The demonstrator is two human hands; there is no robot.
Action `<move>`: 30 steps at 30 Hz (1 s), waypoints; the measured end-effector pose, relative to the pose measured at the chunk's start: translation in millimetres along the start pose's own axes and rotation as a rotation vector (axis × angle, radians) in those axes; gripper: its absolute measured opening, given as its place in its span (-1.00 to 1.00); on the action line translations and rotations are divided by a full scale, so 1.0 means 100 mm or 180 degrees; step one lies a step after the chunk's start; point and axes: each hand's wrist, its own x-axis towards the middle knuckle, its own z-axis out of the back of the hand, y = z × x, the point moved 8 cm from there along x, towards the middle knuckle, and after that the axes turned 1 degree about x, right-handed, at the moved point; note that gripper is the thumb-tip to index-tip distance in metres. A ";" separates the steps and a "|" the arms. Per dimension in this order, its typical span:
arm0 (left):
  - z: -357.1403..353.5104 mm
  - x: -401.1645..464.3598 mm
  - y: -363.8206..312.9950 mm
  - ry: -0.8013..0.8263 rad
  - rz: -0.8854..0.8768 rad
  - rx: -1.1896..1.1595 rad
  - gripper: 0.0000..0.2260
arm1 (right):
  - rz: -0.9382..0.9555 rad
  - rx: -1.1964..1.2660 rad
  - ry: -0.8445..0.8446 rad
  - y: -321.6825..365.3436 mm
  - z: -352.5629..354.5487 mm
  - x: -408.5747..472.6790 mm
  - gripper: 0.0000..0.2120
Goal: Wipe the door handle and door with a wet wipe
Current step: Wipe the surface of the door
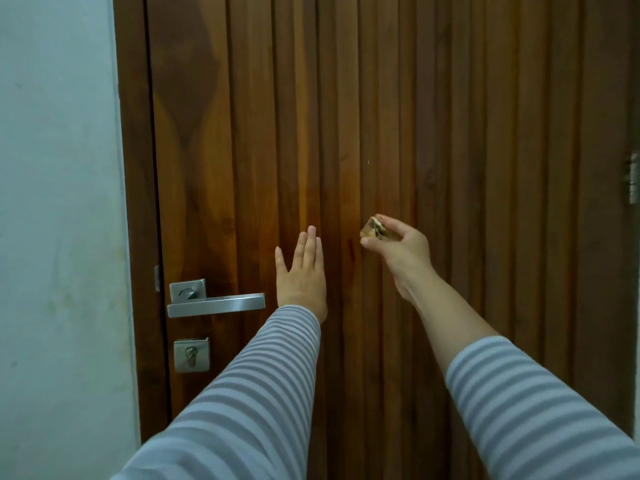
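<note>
Right of centre in the frame, a small crumpled wet wipe (371, 230) sits pinched between the thumb and fingertips of the right hand (398, 249), held close to the door (415, 116); whether the wad actually touches the wood cannot be told. It looks brownish (perhaps only from the door's colour behind it). The left hand (302, 271), just left of centre, has straight fingers held together, thumb spread out to the left, palm toward the door and holding nothing. Both arms reach up from the bottom of the frame in grey-and-white striped sleeves (242, 393), the right one pushed back to leave the forearm bare.

Vertical wooden slats in warm brown cover most of the door, with a smoother, darker-grained panel along its left side. On that panel, at lower left, a brushed-metal door handle (216, 304) runs level on a square plate, its free end just left of the left hand. Below it is a square keyhole plate (191, 355). A dark wooden frame (133, 168) borders the door on the left, and beyond it a pale, slightly smudged wall (59, 202) fills the left edge. At the far right edge a metal hinge (633, 178) shows.
</note>
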 end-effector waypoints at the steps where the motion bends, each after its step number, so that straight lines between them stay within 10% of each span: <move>1: -0.01 0.00 0.01 0.0030 -0.0002 0.0061 -0.11 | 0.0304 -0.0433 -0.0108 0.11 -0.03 0.04 -0.58; 18: -0.08 0.03 0.06 0.0022 -0.0133 0.0120 0.05 | 0.3307 -0.4153 -0.0476 0.37 -0.94 0.12 -0.89; 30: -0.12 0.03 0.06 -0.0026 -0.0092 0.0158 0.06 | 0.2783 -0.3621 -0.0532 0.36 -0.88 0.21 -0.83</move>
